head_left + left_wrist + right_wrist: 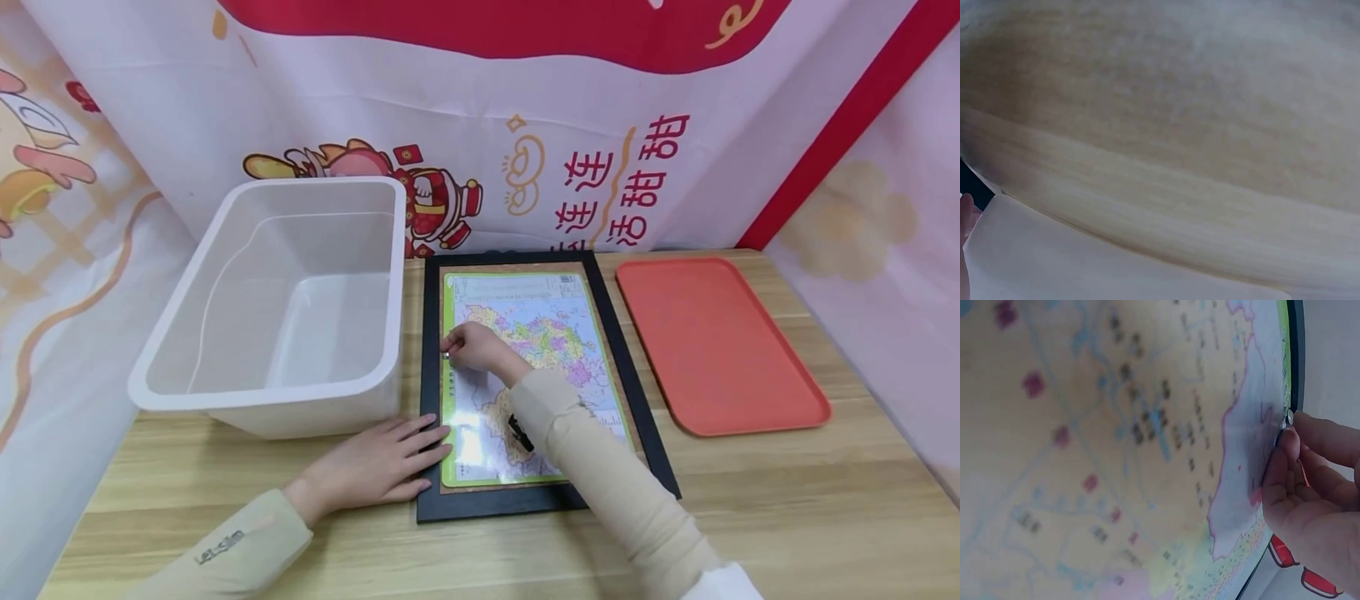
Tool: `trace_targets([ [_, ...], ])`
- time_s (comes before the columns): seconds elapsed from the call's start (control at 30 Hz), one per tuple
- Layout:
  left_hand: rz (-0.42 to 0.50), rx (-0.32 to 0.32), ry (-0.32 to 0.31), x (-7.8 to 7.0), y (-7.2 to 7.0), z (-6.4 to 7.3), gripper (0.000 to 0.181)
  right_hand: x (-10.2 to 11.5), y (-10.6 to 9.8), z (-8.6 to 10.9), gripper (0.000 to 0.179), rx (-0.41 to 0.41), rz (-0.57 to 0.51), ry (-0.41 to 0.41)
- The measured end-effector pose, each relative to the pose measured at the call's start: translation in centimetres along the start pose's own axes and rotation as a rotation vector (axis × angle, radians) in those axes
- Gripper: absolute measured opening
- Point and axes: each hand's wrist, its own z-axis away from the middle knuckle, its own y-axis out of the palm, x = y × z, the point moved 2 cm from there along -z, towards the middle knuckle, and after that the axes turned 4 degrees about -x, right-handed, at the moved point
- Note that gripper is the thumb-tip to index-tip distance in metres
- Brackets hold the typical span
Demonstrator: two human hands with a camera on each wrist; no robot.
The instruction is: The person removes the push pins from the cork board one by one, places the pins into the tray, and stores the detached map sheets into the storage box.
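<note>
A map sheet (480, 450) with a green border lies on a cork board in a black frame (431, 383). My right hand (474, 346) is at the sheet's left edge, near the middle of that side. Between its thumb and forefinger it pinches a small silvery pin (1289, 417), right against the border. The other fingers of that hand curl under in the right wrist view. My left hand (386, 458) rests with spread, straight fingers across the frame's lower left side. Just its fingertips (966, 215) show at the edge of the left wrist view.
A deep white bin (367, 392) stands to the left, close to the frame. On the right lies a flat red tray (727, 350). A small black object (520, 433) shows over the map beside my right sleeve. A printed cloth (337, 92) hangs behind the wooden table (787, 517).
</note>
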Motion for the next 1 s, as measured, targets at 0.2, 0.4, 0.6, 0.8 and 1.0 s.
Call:
trace_targets([
  [0.2, 0.031, -0.001, 0.003, 0.2, 0.2, 0.2, 0.050, 0.4, 0.4, 0.0, 0.011, -0.072, 0.105, -0.049],
  [0.4, 0.032, -0.035, 0.024, 0.4, 0.3, 0.7, 0.049, 0.4, 0.6, 0.0, 0.010, -0.107, 0.126, -0.070],
  [0.6, 0.014, -0.099, 0.051, 0.5, 0.4, 0.9, 0.048, 0.3, 0.6, 0.0, 0.011, -0.115, 0.109, -0.045],
  [0.8, 0.008, -0.114, 0.061, 0.7, 0.4, 1.4, 0.045, 0.1, 0.7, -0.1, 0.011, -0.115, 0.077, -0.026],
  [1.0, 0.033, -0.080, 0.042, 0.8, 0.7, 1.7, 0.049, -0.2, 0.4, -0.1, 0.012, -0.120, 0.051, -0.031],
])
